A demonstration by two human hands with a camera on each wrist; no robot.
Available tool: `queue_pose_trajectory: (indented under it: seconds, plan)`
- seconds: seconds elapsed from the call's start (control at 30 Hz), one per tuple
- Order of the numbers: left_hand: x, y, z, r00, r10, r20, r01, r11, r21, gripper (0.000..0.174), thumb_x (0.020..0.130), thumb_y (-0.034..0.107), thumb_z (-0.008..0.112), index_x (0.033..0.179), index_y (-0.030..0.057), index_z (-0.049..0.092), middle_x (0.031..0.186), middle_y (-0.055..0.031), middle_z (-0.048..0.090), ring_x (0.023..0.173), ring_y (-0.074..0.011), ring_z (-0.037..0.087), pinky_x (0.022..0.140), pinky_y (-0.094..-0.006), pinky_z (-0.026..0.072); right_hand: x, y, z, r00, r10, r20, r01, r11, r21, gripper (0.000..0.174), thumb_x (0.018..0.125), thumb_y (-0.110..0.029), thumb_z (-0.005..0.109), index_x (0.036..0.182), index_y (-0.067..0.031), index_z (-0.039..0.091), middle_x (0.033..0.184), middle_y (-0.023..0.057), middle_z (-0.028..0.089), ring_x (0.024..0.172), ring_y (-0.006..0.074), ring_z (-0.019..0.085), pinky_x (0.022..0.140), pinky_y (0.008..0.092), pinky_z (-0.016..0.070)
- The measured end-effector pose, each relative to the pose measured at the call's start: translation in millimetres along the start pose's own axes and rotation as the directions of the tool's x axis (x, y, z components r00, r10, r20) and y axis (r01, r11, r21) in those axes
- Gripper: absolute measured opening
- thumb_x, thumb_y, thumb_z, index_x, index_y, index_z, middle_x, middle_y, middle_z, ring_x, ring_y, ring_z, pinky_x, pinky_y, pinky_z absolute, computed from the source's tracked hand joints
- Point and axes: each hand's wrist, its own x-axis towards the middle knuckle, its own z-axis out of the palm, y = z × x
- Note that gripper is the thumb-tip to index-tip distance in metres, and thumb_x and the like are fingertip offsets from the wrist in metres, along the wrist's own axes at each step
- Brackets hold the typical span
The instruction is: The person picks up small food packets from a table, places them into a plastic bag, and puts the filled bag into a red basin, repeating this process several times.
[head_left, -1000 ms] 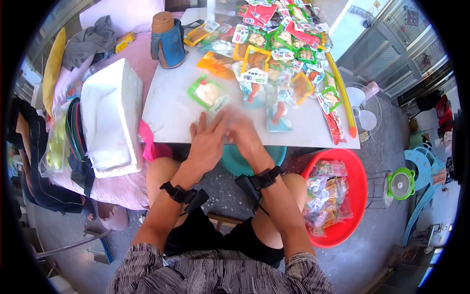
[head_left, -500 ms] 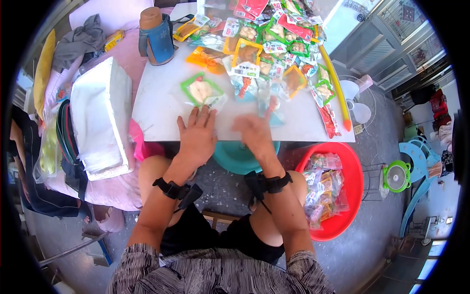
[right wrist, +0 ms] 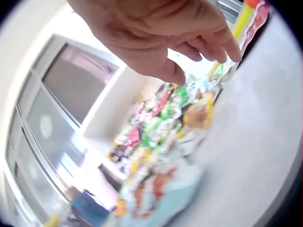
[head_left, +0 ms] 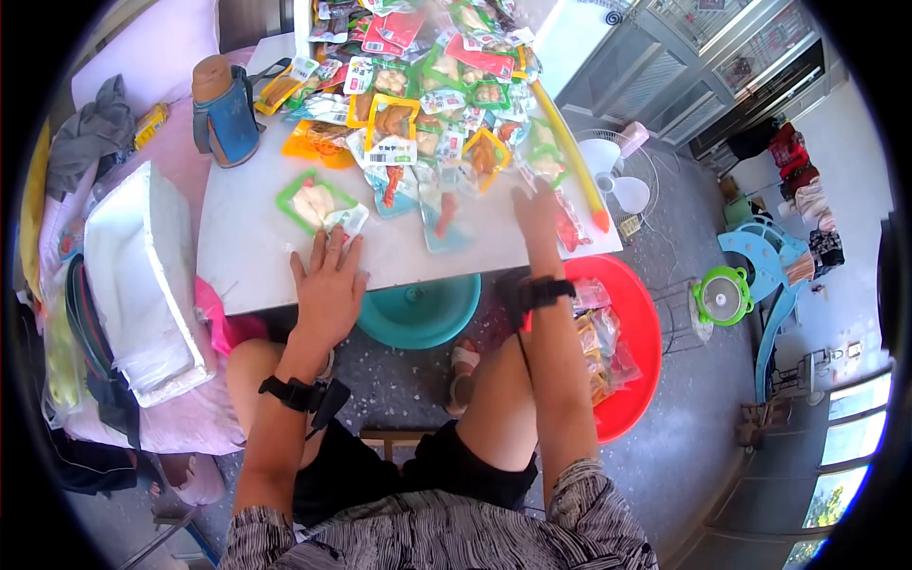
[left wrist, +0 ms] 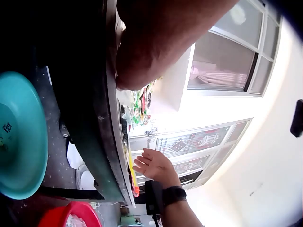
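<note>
Left hand (head_left: 328, 296) fingers spread, gripping nothing, tips at green-bordered clear plastic food packet (head_left: 312, 201) on white tabletop (head_left: 247, 242). Right hand (head_left: 539, 220) fingers relaxed, apparently empty, beside multicoloured plastic packet pile (head_left: 446, 100); blur hides contact.

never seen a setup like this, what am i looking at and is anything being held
No machine: a person works barehanded. The wide picture comes from a head camera looking down; the two tilted ones come from small cameras strapped to the wrists. On the white table are a heap of plastic food packets, a yellow rod and an upright blue-sleeved flask. The left hand, fingers spread, is beside a green-edged packet; the right hand is over the table's right side. I see neither holding anything.
</note>
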Motion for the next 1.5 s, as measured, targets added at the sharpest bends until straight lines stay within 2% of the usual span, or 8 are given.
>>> queue_pose_trajectory:
  seconds: [0.23,0.47,0.57,0.63,0.8,0.93,1.2,1.5]
  plan:
    - [4,3,-5,1.000,-0.017,0.023,0.017,1.000,0.001,0.051,0.087,0.025,0.058,0.134,0.0105,0.047,0.144,-0.0170,0.036,0.136,-0.0377,0.028,0.101,-0.0675,0.0235,50,9,14,0.987,0.148,0.061,-0.116,0.923,-0.368,0.089,0.069,-0.042,0.072,0.136,-0.0014,0.030,0.145,0.0224,0.031,0.132,0.0389,0.033,0.100,0.0566,0.0356]
    - [3,-1,-5,1.000,0.002,-0.025,-0.003,0.998,-0.063,0.048,0.084,0.024,0.060,0.129,0.0090,0.051,0.142,-0.0178,0.038,0.132,-0.0396,0.034,0.099,-0.0672,0.0248,70,27,-1,0.980,-0.192,-0.060,0.135,0.850,-0.509,0.019,0.083,-0.013,0.051,0.088,-0.0038,0.067,0.085,0.0176,0.068,0.077,0.0353,0.067,0.070,0.0452,0.0537]
    - [1,-2,-8,0.994,-0.008,-0.113,-0.012,0.985,-0.175,0.042,0.083,0.020,0.062,0.122,0.0085,0.057,0.139,-0.0179,0.042,0.127,-0.0396,0.039,0.100,-0.0620,0.0283,40,-19,-53,0.984,-0.025,-0.178,0.033,0.998,0.046,0.019,0.087,-0.010,0.048,0.093,0.0005,0.062,0.087,0.0179,0.067,0.076,0.0338,0.069,0.062,0.0418,0.0561]
    - [2,-5,-11,0.979,-0.018,-0.205,-0.037,0.965,-0.261,0.034,0.080,0.016,0.064,0.114,0.0081,0.062,0.132,-0.0171,0.047,0.119,-0.0387,0.044,0.098,-0.0561,0.0327,4,-48,-75,0.967,0.245,0.065,-0.192,0.538,0.821,0.020,0.089,-0.010,0.046,0.097,0.0026,0.059,0.087,0.0167,0.067,0.076,0.0325,0.069,0.058,0.0383,0.0574]
    - [3,-7,-17,0.931,-0.015,-0.364,-0.101,0.949,-0.298,0.018,0.074,0.006,0.067,0.092,0.0068,0.070,0.095,-0.0121,0.059,0.088,-0.0323,0.054,0.077,-0.0414,0.0447,-89,-77,-81,0.882,-0.311,0.356,0.058,0.819,0.571,0.026,0.090,-0.010,0.046,0.106,0.0081,0.054,0.092,0.0177,0.066,0.076,0.0312,0.070,0.056,0.0336,0.0587]
    - [1,-12,-3,0.899,-0.037,-0.437,-0.121,0.936,-0.330,0.016,0.076,0.006,0.066,0.091,0.0066,0.069,0.075,-0.0110,0.057,0.072,-0.0288,0.056,0.060,-0.0377,0.0467,-124,-76,-56,0.637,-0.129,0.760,-0.688,0.350,0.636,0.031,0.090,-0.010,0.046,0.112,0.0112,0.052,0.096,0.0206,0.066,0.077,0.0317,0.070,0.057,0.0338,0.0586]
    - [3,2,-11,0.874,0.020,-0.485,-0.178,0.943,-0.281,0.022,0.076,0.004,0.065,0.097,0.0050,0.067,0.074,-0.0115,0.054,0.072,-0.0294,0.055,0.060,-0.0391,0.0462,-142,-104,-21,0.741,-0.010,0.672,-0.668,0.090,0.738,0.028,0.091,-0.008,0.047,0.111,0.0099,0.054,0.096,0.0185,0.066,0.079,0.0290,0.070,0.062,0.0339,0.0595]
    - [4,-6,2,0.931,-0.060,-0.359,-0.105,0.901,-0.422,0.015,0.076,0.004,0.064,0.091,0.0021,0.065,0.075,-0.0135,0.057,0.074,-0.0329,0.056,0.062,-0.0417,0.0460,-120,-110,-79,0.749,-0.079,0.658,-0.567,0.438,0.698,0.026,0.091,-0.006,0.045,0.107,0.0094,0.059,0.093,0.0166,0.067,0.074,0.0232,0.068,0.066,0.0318,0.0593]
